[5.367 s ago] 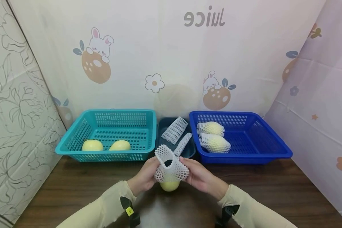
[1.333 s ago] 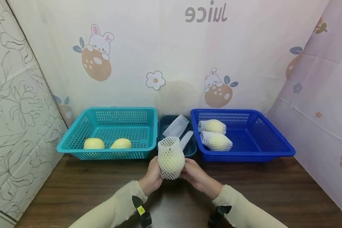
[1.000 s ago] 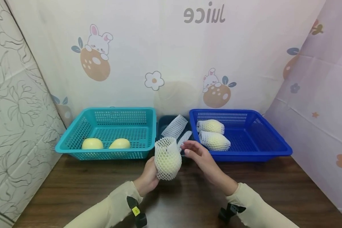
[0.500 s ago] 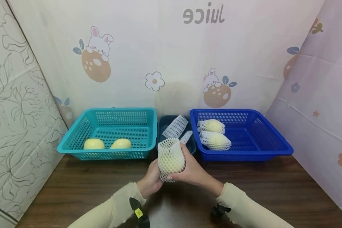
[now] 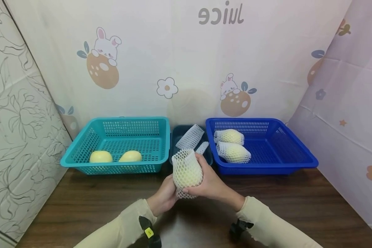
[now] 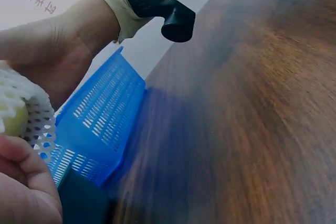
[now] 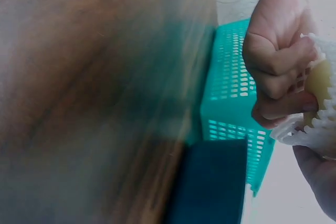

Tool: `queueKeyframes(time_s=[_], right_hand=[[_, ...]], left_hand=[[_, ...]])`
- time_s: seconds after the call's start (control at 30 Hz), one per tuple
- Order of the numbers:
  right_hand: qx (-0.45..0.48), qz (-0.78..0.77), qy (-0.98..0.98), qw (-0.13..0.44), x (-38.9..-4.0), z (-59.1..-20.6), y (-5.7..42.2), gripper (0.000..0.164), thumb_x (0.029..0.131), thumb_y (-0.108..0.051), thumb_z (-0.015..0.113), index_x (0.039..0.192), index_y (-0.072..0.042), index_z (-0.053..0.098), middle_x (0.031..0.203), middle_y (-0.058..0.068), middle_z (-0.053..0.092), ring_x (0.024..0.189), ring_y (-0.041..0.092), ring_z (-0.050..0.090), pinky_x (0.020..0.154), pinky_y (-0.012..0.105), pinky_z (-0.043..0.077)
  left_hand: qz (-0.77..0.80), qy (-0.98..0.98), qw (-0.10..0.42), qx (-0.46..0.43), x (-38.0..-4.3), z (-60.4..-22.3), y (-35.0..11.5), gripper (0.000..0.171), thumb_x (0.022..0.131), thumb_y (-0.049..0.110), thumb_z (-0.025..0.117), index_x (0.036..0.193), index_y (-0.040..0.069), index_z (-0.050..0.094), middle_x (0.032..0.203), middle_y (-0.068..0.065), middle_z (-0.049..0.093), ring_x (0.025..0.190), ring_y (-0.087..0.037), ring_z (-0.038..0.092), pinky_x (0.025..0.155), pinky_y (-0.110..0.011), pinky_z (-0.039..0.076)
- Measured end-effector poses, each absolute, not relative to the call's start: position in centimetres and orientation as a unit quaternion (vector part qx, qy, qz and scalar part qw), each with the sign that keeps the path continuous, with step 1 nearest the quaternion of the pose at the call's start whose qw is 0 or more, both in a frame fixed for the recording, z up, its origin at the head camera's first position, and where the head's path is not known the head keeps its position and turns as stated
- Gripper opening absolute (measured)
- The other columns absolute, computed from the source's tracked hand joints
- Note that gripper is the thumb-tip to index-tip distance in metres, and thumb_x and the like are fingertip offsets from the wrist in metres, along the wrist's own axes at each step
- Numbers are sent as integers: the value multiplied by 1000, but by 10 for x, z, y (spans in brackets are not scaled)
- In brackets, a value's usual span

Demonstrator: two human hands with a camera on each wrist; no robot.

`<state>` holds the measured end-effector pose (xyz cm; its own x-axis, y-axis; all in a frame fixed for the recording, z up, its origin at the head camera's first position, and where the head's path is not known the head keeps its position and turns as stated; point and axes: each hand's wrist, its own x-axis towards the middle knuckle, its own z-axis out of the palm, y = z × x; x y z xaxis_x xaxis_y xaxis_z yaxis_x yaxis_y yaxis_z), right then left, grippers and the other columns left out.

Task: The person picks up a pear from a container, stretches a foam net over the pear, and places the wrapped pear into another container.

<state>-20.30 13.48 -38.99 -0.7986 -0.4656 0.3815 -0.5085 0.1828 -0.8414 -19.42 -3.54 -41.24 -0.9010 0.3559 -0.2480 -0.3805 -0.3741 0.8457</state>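
Note:
Between both hands is a pale yellow fruit in a white foam net sleeve (image 5: 187, 172), held above the table with the sleeve's open end pointing up and away. My left hand (image 5: 164, 197) grips its lower left side; in the right wrist view, the left fingers (image 7: 281, 106) curl at the net's edge, against bare fruit skin (image 7: 317, 85). My right hand (image 5: 209, 182) wraps the right side, its thumb across the near lower end. Behind them, a small dark tray (image 5: 176, 132) contains loose foam net sleeves (image 5: 190, 136). Part of the left hand is hidden behind the fruit.
At the left, a teal basket (image 5: 130, 120) holds two bare yellow fruits (image 5: 101, 156). A blue basket (image 5: 266, 165) at the right has two netted fruits (image 5: 234, 152) on its left side. All three containers stand along the back of the wooden table (image 5: 96, 199), before a printed curtain (image 5: 189, 51).
The net has come down over the fruit, whose lower end showed bare before. My right hand let go briefly, then took hold again around the right side. Little differs from half a second ago.

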Motion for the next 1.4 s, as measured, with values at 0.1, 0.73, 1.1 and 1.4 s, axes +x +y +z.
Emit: queueKeyframes(time_s=[0.1,0.73,1.1,1.4], right_hand=[[324,549,-770,18,-205,-382,137,100,68,-13,85,146,-16,24,131,8,46,105,25,51,87,36,47],[261,449,-852,63,-240,-279,203,113,64,-13,89,149,-16,15,130,17,43,104,33,52,77,43,52],[244,307,-917,72,-289,-239,281,109,62,-4,88,143,-5,16,118,24,45,90,35,56,64,35,54],[217,113,-967,76,-334,-247,320,90,58,-14,88,125,8,32,104,24,51,84,33,53,69,46,49]], left_hand=[[825,516,233,2,-196,-407,-37,46,103,37,37,141,11,44,125,-5,57,103,-14,55,90,-34,45],[653,741,56,147,-223,-363,-74,15,99,14,47,103,1,52,89,-11,62,79,-24,54,66,-30,47],[377,894,-93,224,-248,-372,-109,10,96,15,56,100,6,60,96,-3,58,91,-21,51,78,-38,45],[203,946,-116,224,-252,-394,-113,19,93,29,62,97,10,63,91,-2,61,84,-19,51,73,-37,45]])
